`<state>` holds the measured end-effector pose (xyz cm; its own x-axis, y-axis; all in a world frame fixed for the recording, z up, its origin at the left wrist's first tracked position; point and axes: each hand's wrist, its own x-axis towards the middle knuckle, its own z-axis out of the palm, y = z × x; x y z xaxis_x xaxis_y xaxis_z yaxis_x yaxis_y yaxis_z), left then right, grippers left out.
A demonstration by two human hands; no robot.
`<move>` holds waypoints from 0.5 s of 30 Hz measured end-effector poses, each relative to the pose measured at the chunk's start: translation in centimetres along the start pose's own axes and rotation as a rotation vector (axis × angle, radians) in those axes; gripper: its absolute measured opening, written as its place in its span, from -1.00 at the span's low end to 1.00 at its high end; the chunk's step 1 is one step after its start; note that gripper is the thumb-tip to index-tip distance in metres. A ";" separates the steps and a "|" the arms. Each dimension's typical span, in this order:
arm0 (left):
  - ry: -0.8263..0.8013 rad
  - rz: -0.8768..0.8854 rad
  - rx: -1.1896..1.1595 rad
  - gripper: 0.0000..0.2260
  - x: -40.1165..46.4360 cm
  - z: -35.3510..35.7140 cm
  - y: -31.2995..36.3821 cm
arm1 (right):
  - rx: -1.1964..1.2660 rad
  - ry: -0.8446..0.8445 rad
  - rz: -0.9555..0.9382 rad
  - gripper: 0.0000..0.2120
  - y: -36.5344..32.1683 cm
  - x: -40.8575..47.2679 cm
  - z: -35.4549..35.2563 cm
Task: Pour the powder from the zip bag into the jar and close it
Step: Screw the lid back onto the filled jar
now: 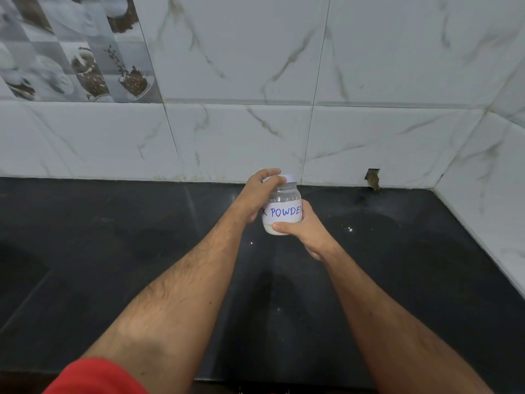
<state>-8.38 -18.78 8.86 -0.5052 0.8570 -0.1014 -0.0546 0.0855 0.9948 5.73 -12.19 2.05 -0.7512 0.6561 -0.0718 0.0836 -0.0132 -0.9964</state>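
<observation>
Black countertop (pixel 119 251) under marble tile: I see the right hand (pixel 305 231) wrapped round the jar (pixel 281 212) low, steadying it, while the left hand (pixel 260 191) grips the lid (pixel 287 179) from above, likely to twist it closed; zip bag not visible.

The jar (pixel 281 211) in my hands is clear, with a white lid (pixel 287 179) and a white label (pixel 284 213) lettered "POWDER" in blue; white powder (pixel 273 230) shows at its base. My worktop (pixel 113 251) is glossy black with a few white specks. The wall tiles (pixel 369 66) are white with grey-brown veins; one patterned tile (pixel 71 46) is grey and brown. My sleeve (pixel 96 378) is red.
</observation>
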 end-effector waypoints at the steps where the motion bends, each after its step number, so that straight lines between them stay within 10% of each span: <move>1: -0.004 0.002 0.009 -0.68 0.0 -0.1 0.0 | 0.007 0.005 0.015 -0.07 -0.1 0.0 -0.2; 10: -0.035 0.018 0.227 -0.73 0.3 -0.5 0.0 | -0.036 0.003 -0.023 -0.45 0.0 -0.2 -0.3; 15: -0.081 0.010 0.300 -0.81 0.0 -0.1 0.2 | -0.226 0.125 -0.075 -0.23 0.3 -0.2 0.5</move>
<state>-8.49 -18.83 9.03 -0.4338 0.8952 -0.1025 0.2127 0.2123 0.9538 5.59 -12.72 1.73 -0.6756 0.7369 0.0220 0.1855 0.1988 -0.9623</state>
